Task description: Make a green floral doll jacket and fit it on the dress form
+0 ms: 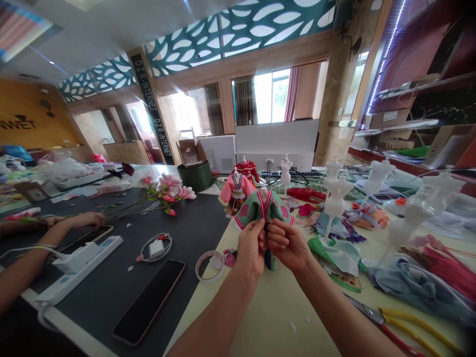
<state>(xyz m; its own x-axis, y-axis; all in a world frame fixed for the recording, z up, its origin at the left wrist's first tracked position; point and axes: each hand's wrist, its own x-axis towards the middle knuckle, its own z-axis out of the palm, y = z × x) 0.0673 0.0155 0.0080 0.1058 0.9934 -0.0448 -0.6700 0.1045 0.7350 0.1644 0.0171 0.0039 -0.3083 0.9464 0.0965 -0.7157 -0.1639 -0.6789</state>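
A small green doll robe (249,209) with pink patterns and a red-and-white collar stands upright in front of me, apparently on a mini mannequin. My left hand (252,248) pinches the robe's front at the waist. Beside it my right hand (288,241) is curled closed on the same spot, its fingertips meeting the left ones. What lies between the fingertips is covered by the hands. Just behind stand a doll outfit in pink (227,191) with a patterned skirt and a red doll outfit (249,168), each on a stand.
On the right are white mini mannequins (335,196), fabric pieces (336,254), pliers with yellow handles (420,325) and red-handled scissors (399,339). Leftward lie a tape roll (199,267), a phone (150,302), a cable (169,248), a power strip (84,270) and artificial flowers (171,191). Another person's hand (87,219) rests near a phone.
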